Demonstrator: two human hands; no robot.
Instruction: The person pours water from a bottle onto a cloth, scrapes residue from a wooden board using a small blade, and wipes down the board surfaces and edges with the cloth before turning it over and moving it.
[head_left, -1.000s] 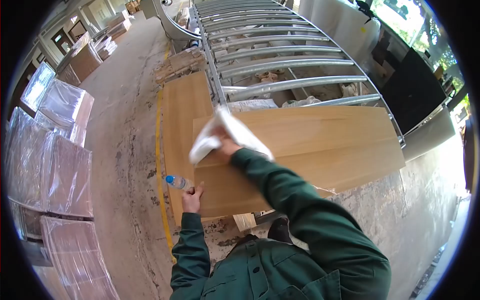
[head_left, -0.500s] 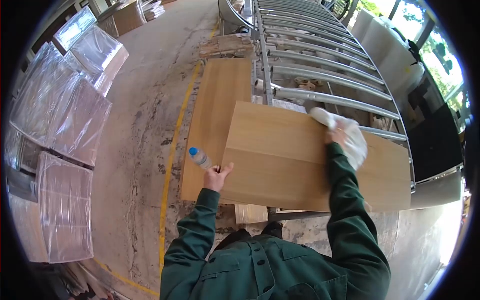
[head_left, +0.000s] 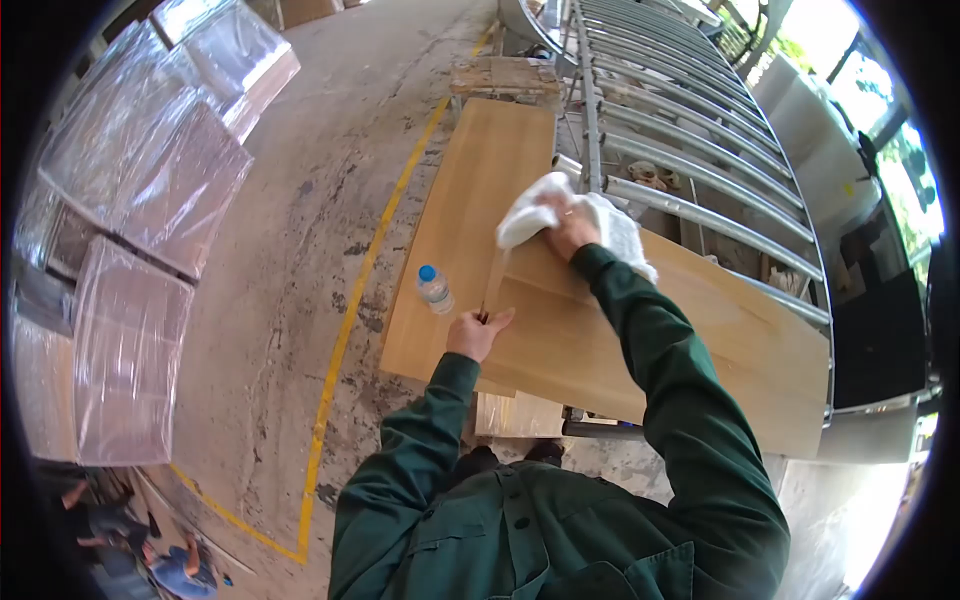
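My right hand [head_left: 574, 230] is closed on a bunched white cloth [head_left: 622, 238] and presses it near the far left corner of the upper wood-grain panel [head_left: 690, 335]. Slight motion blur softens the hand and cloth. My left hand [head_left: 480, 333] grips the left edge of that same panel, its thumb on top and the other fingers partly hidden. A second wood-grain panel [head_left: 490, 170] lies beneath, reaching away from me. On it, just left of my left hand, is a clear plastic bottle [head_left: 436, 290] with a blue cap.
A metal roller conveyor [head_left: 690, 150] runs away behind the panels. Plastic-wrapped packages [head_left: 130, 350] are stacked on the left, past a yellow floor line [head_left: 365, 270]. Other people [head_left: 180, 570] are at the lower left. A wooden stand [head_left: 505, 75] lies beyond the lower panel.
My right hand has swept the cloth leftward across the upper panel, from its right part to the far left corner. My left hand stays at the panel's edge. The view has shifted left.
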